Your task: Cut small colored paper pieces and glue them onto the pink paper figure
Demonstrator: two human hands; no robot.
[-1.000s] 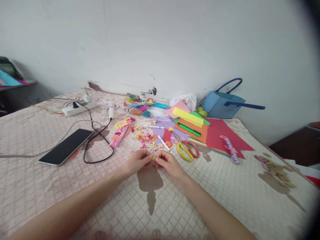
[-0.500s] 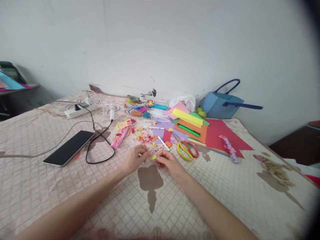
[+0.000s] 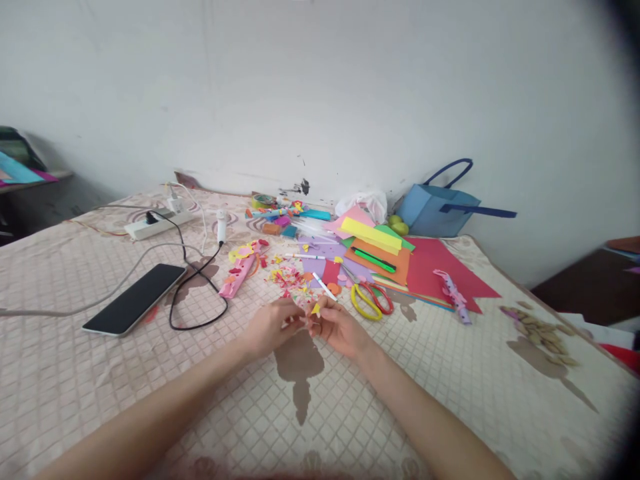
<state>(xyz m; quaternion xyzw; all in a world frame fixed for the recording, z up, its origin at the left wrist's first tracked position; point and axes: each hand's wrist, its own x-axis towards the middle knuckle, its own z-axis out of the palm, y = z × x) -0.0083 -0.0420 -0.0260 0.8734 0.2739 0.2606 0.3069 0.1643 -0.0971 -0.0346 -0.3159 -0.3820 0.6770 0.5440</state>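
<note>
The right hand (image 3: 343, 328) pinches the yellow piece (image 3: 316, 309), left of the scissors (image 3: 371, 301). The left hand (image 3: 273, 325) curls close beside it; I cannot tell whether it grips anything. With 2 hands crowding it, the piece could crease, or slip and get lost among the scraps (image 3: 287, 275) on the far side.

Tiny yellow piece (image 3: 316, 309), partly hidden, in the grip of the right hand (image 3: 343, 331), near the left hand (image 3: 273, 327).
</note>
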